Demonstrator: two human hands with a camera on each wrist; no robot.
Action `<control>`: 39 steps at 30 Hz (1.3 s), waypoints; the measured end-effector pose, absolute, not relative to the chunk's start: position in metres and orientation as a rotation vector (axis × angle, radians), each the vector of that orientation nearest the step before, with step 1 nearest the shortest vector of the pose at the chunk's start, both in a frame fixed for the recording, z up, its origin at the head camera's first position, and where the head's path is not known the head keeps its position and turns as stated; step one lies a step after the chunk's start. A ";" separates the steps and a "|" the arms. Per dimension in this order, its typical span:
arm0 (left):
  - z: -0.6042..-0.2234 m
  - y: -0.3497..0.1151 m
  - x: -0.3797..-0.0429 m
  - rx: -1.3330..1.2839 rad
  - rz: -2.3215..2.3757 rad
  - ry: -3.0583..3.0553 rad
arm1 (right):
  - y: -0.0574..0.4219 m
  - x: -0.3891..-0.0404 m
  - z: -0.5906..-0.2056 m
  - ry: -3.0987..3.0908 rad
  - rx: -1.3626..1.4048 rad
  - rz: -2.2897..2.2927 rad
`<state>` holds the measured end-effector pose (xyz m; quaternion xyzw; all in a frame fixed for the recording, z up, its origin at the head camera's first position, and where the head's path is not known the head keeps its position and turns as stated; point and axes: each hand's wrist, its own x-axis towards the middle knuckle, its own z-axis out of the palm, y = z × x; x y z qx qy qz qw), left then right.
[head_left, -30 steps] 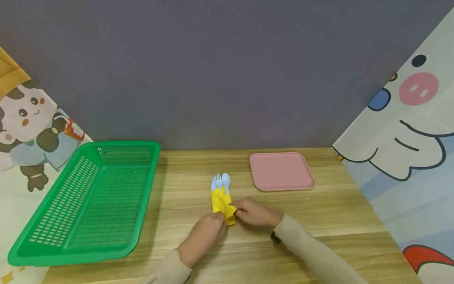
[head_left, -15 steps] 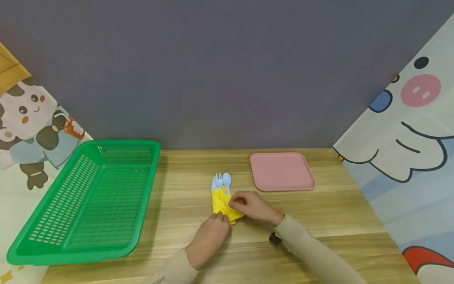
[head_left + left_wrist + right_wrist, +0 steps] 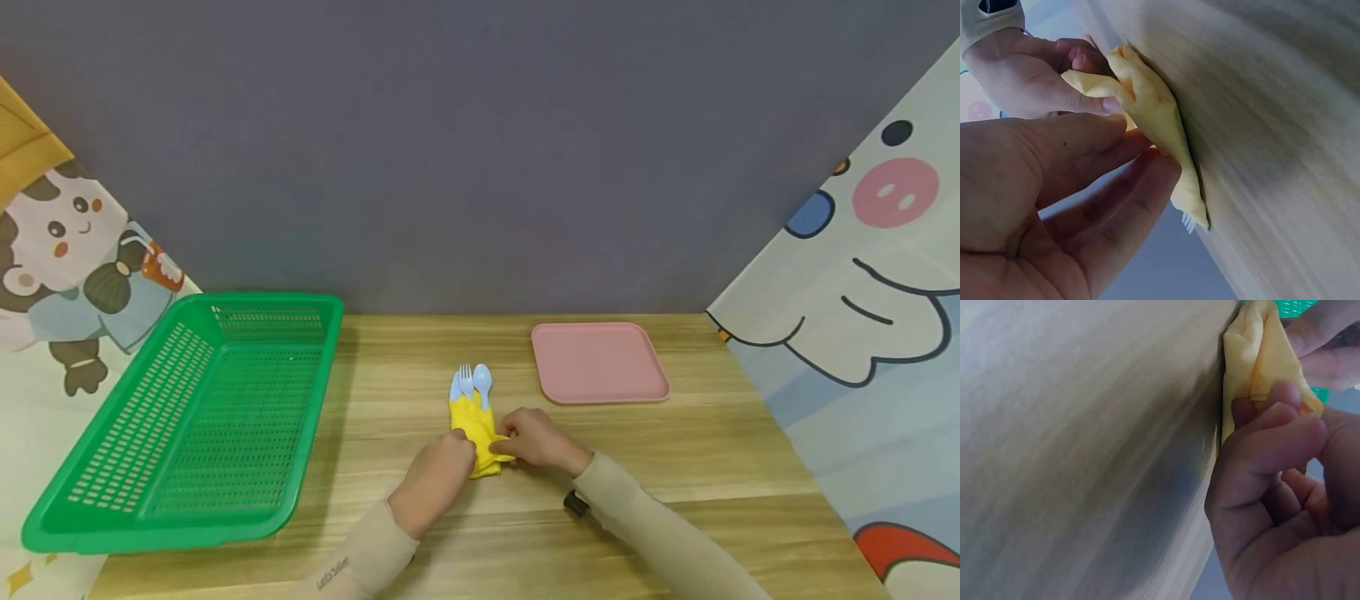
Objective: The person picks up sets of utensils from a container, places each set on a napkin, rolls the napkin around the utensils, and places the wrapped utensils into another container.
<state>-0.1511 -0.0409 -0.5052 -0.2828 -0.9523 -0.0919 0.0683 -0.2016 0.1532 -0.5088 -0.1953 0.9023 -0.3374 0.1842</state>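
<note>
A yellow cloth napkin point(image 3: 476, 427) lies wrapped round a light-blue knife point(image 3: 455, 387), fork point(image 3: 467, 382) and spoon point(image 3: 482, 380). Their heads stick out at the far end; the handles are hidden. From the left, my left hand point(image 3: 438, 477) holds the napkin's near part with thumb and fingertips. On the other side my right hand point(image 3: 536, 439) pinches a loose napkin corner between thumb and fingers, lifted a little off the bundle. The left wrist view shows this raised flap of the napkin point(image 3: 1147, 103) and the fork's tines point(image 3: 1189, 222) at its end.
To the left stands a large green plastic basket point(image 3: 309, 442) with slotted walls. A pink tray point(image 3: 600, 362) lies at the back right of the wooden table point(image 3: 720, 467). A grey panel point(image 3: 480, 167) rises behind the table.
My right hand let the napkin flap spread to the right, then took its corner again, lower down. My left hand has shifted slightly up along the napkin's left edge. The cutlery stays in place.
</note>
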 end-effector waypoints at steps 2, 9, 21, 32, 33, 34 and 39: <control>-0.506 -0.043 -0.155 -0.801 -0.377 -2.906 | 0.152 -0.203 -0.509 2.536 -0.536 -0.934; -0.516 -0.056 -0.166 -0.530 -0.920 -3.008 | 0.151 -0.206 -0.509 2.505 -0.505 -0.909; -0.526 -0.067 -0.173 -0.305 -1.721 -3.002 | 0.156 -0.203 -0.509 2.471 -0.482 -0.955; -0.527 -0.058 -0.181 -0.213 -1.716 -3.006 | 0.161 -0.204 -0.513 2.419 -0.474 -0.999; -0.528 -0.057 -0.181 -0.207 -1.753 -2.989 | 0.161 -0.204 -0.514 2.418 -0.477 -1.002; -0.528 -0.057 -0.181 -0.199 -1.789 -2.975 | 0.161 -0.204 -0.514 2.415 -0.479 -1.005; -0.532 -0.053 -0.179 -0.184 -2.001 -2.857 | 0.162 -0.204 -0.516 2.419 -0.462 -1.015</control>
